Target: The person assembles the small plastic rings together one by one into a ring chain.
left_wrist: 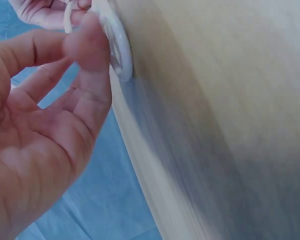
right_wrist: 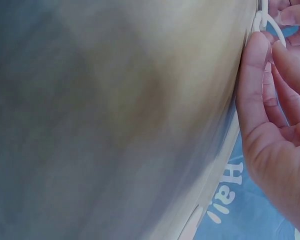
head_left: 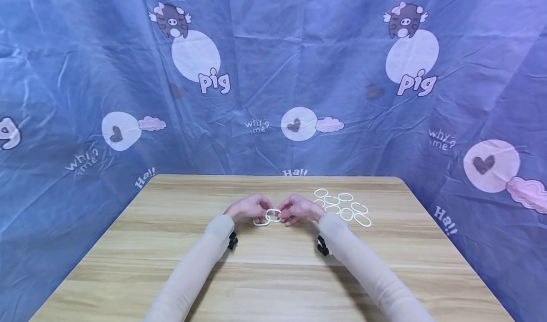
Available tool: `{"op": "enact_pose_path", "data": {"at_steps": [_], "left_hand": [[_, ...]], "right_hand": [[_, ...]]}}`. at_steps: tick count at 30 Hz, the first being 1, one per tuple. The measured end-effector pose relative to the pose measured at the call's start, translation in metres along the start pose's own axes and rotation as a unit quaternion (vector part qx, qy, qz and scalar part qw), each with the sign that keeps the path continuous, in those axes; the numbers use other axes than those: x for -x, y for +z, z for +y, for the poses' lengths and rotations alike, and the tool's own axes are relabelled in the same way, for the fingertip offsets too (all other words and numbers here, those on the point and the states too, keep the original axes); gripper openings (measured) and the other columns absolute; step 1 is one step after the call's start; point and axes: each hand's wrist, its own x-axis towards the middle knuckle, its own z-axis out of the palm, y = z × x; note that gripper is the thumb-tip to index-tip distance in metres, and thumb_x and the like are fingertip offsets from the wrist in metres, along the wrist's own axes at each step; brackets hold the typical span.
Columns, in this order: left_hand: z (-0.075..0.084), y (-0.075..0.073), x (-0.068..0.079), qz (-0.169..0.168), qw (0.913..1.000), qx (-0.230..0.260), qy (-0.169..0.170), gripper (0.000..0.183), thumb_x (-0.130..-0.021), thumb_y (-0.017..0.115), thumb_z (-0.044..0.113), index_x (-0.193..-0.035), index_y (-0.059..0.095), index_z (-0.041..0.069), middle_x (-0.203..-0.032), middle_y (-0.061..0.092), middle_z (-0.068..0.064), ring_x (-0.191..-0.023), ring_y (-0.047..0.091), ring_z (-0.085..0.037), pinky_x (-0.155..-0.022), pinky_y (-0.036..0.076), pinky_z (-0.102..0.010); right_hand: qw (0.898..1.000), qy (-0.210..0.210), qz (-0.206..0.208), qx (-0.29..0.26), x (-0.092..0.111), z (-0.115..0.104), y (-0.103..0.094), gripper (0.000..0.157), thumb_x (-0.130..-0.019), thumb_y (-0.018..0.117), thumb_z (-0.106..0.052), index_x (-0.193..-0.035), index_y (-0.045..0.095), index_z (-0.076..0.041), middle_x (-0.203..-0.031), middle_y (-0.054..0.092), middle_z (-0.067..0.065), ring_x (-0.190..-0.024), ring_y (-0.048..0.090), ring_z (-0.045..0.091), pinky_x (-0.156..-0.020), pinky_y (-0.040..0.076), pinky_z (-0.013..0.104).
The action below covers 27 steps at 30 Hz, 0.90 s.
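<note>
Two white oval rings, linked through each other, are between the hands at the middle of the table. The left ring [head_left: 261, 224] lies low, close to the tabletop, and the right ring [head_left: 273, 210] is tilted up. My left hand [head_left: 252, 206] pinches at the left ring with thumb and forefinger; its exact contact is partly hidden in the left wrist view, where a ring [left_wrist: 124, 52] shows behind the fingertips. With thumb and fingertips, my right hand [head_left: 300, 207] holds the right end of the right ring, a curved piece of which [right_wrist: 276, 29] appears in the right wrist view.
Several loose white oval rings [head_left: 362, 220] lie in a group on the wooden table [head_left: 273, 284], just right of the right hand; a few are partly behind the right wrist. A blue printed cloth [head_left: 265, 156] hangs around the table's back and sides.
</note>
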Motion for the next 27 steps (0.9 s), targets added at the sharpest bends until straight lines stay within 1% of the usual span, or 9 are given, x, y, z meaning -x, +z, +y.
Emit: {"op": "enact_pose_path", "data": {"at_steps": [1, 4, 7, 11, 17, 21, 27], "left_hand": [[0.0, 0.001, -0.001, -0.001, 1.0, 0.005, -0.003, 0.027, -0.083, 0.054, -0.009, -0.108, 0.065, -0.005, -0.081, 0.063, -0.01, -0.064, 0.057, -0.016, -0.053, 0.048, -0.022], [0.0, 0.004, -0.002, 0.007, 0.9999, -0.007, -0.007, 0.018, -0.088, 0.058, -0.005, -0.104, 0.066, -0.004, -0.077, 0.063, -0.007, -0.062, 0.058, -0.014, -0.052, 0.05, -0.02], [0.0, 0.005, -0.002, 0.017, 0.9996, -0.02, -0.006, 0.011, -0.092, 0.062, 0.001, -0.099, 0.068, -0.004, -0.074, 0.066, -0.007, -0.06, 0.061, -0.013, -0.053, 0.052, -0.021], [-0.003, 0.003, 0.001, 0.03, 0.9992, -0.028, -0.003, 0.015, -0.094, 0.063, 0.006, -0.094, 0.071, -0.006, -0.071, 0.069, -0.007, -0.058, 0.062, -0.011, -0.054, 0.054, -0.021], [-0.009, -0.005, 0.007, 0.046, 0.9986, -0.025, -0.006, 0.015, -0.092, 0.065, 0.007, -0.094, 0.073, -0.005, -0.073, 0.071, -0.006, -0.059, 0.063, -0.01, -0.056, 0.056, -0.021], [-0.014, -0.011, 0.01, 0.05, 0.9985, -0.013, -0.019, 0.015, -0.092, 0.066, 0.009, -0.095, 0.073, -0.004, -0.075, 0.072, -0.007, -0.06, 0.064, -0.011, -0.058, 0.057, -0.023], [-0.02, -0.019, 0.014, 0.044, 0.9989, -0.004, -0.018, 0.016, -0.092, 0.067, 0.008, -0.096, 0.073, -0.006, -0.074, 0.072, -0.008, -0.06, 0.064, -0.011, -0.057, 0.057, -0.023]], "right_hand": [[1.0, 0.0, 0.001, 0.0, 0.0, 0.0, 0.0, 0.027, -0.089, 0.063, 0.004, -0.115, 0.063, 0.009, -0.081, 0.07, 0.008, -0.071, 0.065, 0.013, -0.07, 0.061, 0.03], [1.0, 0.0, 0.005, -0.003, 0.0, 0.002, -0.001, 0.026, -0.089, 0.063, 0.004, -0.115, 0.064, 0.009, -0.081, 0.07, 0.008, -0.071, 0.065, 0.013, -0.07, 0.061, 0.03], [1.0, 0.001, 0.008, -0.002, 0.0, 0.002, 0.0, 0.026, -0.089, 0.063, 0.004, -0.114, 0.064, 0.009, -0.082, 0.07, 0.008, -0.071, 0.065, 0.013, -0.07, 0.061, 0.03], [1.0, 0.0, 0.015, 0.002, 0.0, 0.003, 0.002, 0.025, -0.089, 0.063, 0.004, -0.114, 0.065, 0.008, -0.085, 0.071, 0.011, -0.072, 0.065, 0.014, -0.07, 0.061, 0.03], [1.0, -0.003, 0.018, -0.001, -0.002, 0.001, 0.006, 0.025, -0.09, 0.061, 0.005, -0.115, 0.064, 0.009, -0.086, 0.071, 0.012, -0.073, 0.065, 0.014, -0.071, 0.061, 0.03], [1.0, -0.014, 0.004, 0.002, -0.002, 0.002, 0.002, 0.026, -0.091, 0.062, 0.003, -0.117, 0.062, 0.01, -0.09, 0.071, 0.015, -0.076, 0.067, 0.016, -0.075, 0.061, 0.032], [0.999, -0.035, -0.017, 0.003, 0.004, 0.006, -0.009, 0.03, -0.091, 0.064, 0.001, -0.12, 0.06, 0.01, -0.103, 0.071, 0.02, -0.084, 0.069, 0.018, -0.081, 0.06, 0.035]]}}
